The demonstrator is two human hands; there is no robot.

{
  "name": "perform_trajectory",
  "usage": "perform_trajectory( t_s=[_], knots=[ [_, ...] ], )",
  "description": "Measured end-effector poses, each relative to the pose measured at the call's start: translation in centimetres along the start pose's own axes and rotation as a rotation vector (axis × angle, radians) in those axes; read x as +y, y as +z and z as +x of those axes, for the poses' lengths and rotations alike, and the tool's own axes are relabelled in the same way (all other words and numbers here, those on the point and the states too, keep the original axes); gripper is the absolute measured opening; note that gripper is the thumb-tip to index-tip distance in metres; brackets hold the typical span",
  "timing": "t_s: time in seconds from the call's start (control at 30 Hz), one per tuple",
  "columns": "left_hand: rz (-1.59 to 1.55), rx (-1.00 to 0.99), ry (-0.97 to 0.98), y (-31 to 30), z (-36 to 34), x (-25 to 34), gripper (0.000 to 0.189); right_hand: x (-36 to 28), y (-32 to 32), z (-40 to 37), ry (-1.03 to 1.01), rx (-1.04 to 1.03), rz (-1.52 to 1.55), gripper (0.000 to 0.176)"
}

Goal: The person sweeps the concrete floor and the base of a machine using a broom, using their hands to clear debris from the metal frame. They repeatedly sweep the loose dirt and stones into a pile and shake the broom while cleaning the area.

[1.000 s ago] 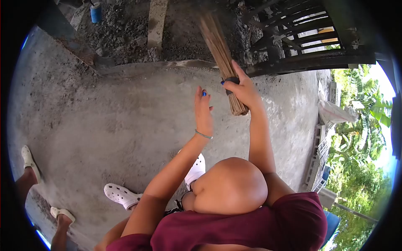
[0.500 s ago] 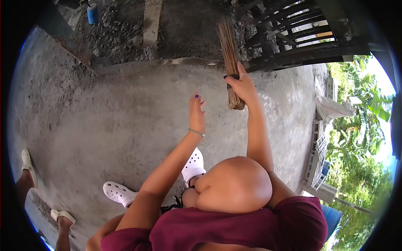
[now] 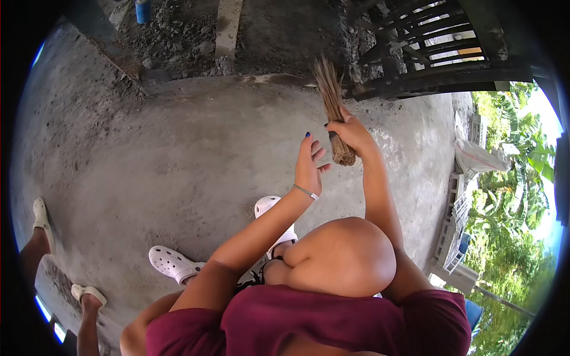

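A short broom of thin brown sticks (image 3: pixel 329 95) is gripped near its bound end by my right hand (image 3: pixel 354 134), its loose tips pointing up and away over the concrete floor (image 3: pixel 178 142). Just left of the broom's butt, my left hand (image 3: pixel 310 163) is raised with its fingers apart and nothing in it. A bracelet circles the left wrist. The two hands do not touch.
Along the far edge lie dark rubble (image 3: pixel 181 35), a concrete strip (image 3: pixel 228 26) and a blue can (image 3: pixel 143 10). Blackened slats (image 3: pixel 439 35) stand at the upper right. Another person's feet in pale clogs (image 3: pixel 89 293) are at the lower left. Hollow blocks (image 3: pixel 454 219) line the right side.
My left hand has moved right, nearer to the broom. My right hand has drawn the broom slightly down and to the right, still gripping it.
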State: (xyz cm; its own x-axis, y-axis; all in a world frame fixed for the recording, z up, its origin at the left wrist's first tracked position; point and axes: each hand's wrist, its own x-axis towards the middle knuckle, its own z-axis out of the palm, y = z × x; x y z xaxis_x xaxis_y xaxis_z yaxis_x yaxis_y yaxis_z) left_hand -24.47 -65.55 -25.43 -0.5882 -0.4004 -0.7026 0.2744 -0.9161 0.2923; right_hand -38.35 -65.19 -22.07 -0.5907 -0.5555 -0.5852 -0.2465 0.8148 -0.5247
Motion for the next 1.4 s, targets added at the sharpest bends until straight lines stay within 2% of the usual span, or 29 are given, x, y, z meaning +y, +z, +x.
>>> perform_trajectory(
  t_s=[0.03, 0.1, 0.2, 0.23, 0.27, 0.4, 0.5, 0.6, 0.7, 0.83, 0.93, 1.03, 1.1, 1.13, 1.17, 1.2, 1.23, 1.27, 1.3, 1.33, 1.37, 1.4],
  knots=[
    [-0.066, -0.072, 0.017, -0.5, 0.6, 0.2, 0.069, -1.3, 1.5, -0.5, -0.098, -0.036, -0.085, 0.081],
    [-0.191, -0.207, 0.023, -2.1, 0.9, 0.3, 0.065, -4.2, 2.8, -2.3, -0.272, -0.166, 0.075, 0.08],
    [-0.127, -0.257, 0.028, -1.4, -1.0, 1.5, 0.066, -6.9, 0.8, -3.8, -0.294, -0.283, 0.295, 0.071],
    [-0.102, -0.268, 0.021, -0.7, -1.8, 2.4, 0.067, -6.3, 0.0, -3.2, -0.324, -0.193, 0.267, 0.071],
    [-0.102, -0.167, 0.052, 0.3, -2.5, 2.7, 0.076, -4.9, -1.1, -2.4, -0.345, -0.105, 0.246, 0.071],
    [-0.005, -0.162, 0.114, 1.2, -1.1, 3.3, 0.087, -2.7, -1.4, 1.8, -0.339, 0.297, 0.053, 0.072],
    [-0.031, -0.024, 0.085, 0.1, 0.5, 3.6, 0.092, -2.7, 3.4, 7.9, -0.313, 0.321, -0.36, 0.074],
    [-0.095, 0.081, 0.125, -2.9, 1.0, 5.0, 0.096, -5.8, 8.4, 9.4, -0.468, -0.261, -0.148, 0.075],
    [-0.09, 0.1, 0.166, -4.7, 0.3, 5.6, 0.093, -6.9, 4.1, 9.1, -0.418, -0.321, -0.046, 0.074],
    [-0.036, 0.024, 0.209, -4.6, 0.9, 5.7, 0.089, -2.0, -1.1, 10.7, -0.718, -0.014, 0.088, 0.073],
    [-0.051, 0.039, 0.163, -4.1, 1.9, 4.9, 0.085, -1.2, 1.0, 12.3, -0.422, 0.163, 0.154, 0.077],
    [-0.066, 0.117, 0.14, -4.4, 2.3, 4.8, 0.078, -2.2, 7.8, 13.1, -0.518, 0.096, -0.157, 0.078],
    [-0.071, 0.162, 0.12, -5.1, 2.6, 4.6, 0.069, -5.0, 8.0, 10.1, -0.583, -0.176, -0.058, 0.077],
    [-0.057, 0.173, 0.166, -5.9, 3.2, 5.0, 0.063, -6.1, 7.8, 8.3, -0.52, -0.195, 0.089, 0.074],
    [-0.051, 0.188, 0.164, -6.2, 3.2, 5.3, 0.056, -6.3, 7.5, 7.7, -0.55, -0.115, 0.048, 0.071],
    [-0.047, 0.165, 0.111, -7.1, 3.9, 5.3, 0.055, -5.6, 8.0, 8.0, -0.605, -0.142, 0.336, 0.071],
    [-0.001, 0.111, 0.08, -7.2, 3.7, 5.8, 0.056, -5.7, 7.6, 6.4, -0.466, -0.17, 0.544, 0.072],
    [0.064, 0.033, 0.048, -7.6, 4.0, 6.1, 0.051, -3.9, 8.7, 7.0, -0.551, -0.046, 0.575, 0.074],
    [0.138, -0.088, 0.06, -7.3, 3.5, 7.2, 0.053, -4.5, 9.6, 4.7, -0.692, 0.182, 0.452, 0.076],
    [0.215, -0.21, 0.044, -7.0, 2.9, 7.9, 0.055, -3.8, 11.3, 4.0, -0.711, 0.269, 0.366, 0.077],
    [0.28, -0.233, 0.143, -7.3, 2.8, 8.4, 0.057, -3.7, 12.3, 3.7, -0.719, 0.369, 0.272, 0.078],
    [0.341, -0.259, 0.24, -7.5, 2.7, 8.7, 0.06, -5.0, 12.7, 2.7, -0.738, 0.271, 0.453, 0.079]
  ],
)
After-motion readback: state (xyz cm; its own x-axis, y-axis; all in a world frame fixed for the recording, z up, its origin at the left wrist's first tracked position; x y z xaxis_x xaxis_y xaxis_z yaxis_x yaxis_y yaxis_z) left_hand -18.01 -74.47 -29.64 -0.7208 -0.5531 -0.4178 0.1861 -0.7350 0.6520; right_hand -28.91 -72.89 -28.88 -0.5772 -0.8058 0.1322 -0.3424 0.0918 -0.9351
